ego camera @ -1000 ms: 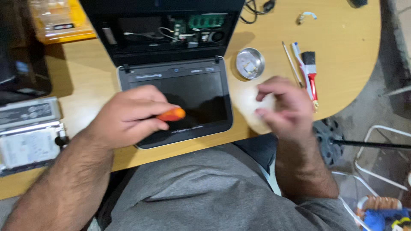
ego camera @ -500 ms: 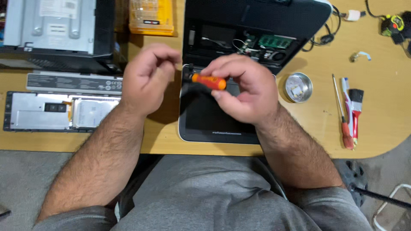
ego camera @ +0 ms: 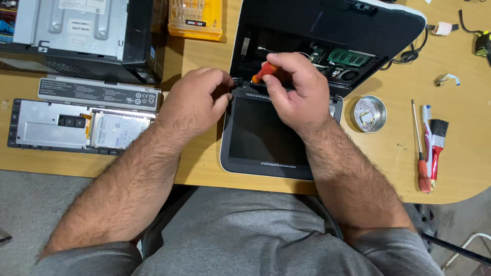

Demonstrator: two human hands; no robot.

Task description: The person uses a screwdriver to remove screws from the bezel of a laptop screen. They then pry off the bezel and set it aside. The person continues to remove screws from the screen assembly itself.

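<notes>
The orange-handled screwdriver [ego camera: 260, 72] sits gripped in the right hand [ego camera: 296, 94], its axis slanting down-left toward the laptop hinge [ego camera: 238, 83]; the left hand [ego camera: 197, 102], curled, fingertips pinching at that hinge, is nearest it

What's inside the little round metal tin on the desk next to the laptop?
The round metal tin holds a few small pale bits, probably screws, lying on its shiny bottom; they are too small to identify surely. Nothing covers the tin, and neither hand touches it.
</notes>
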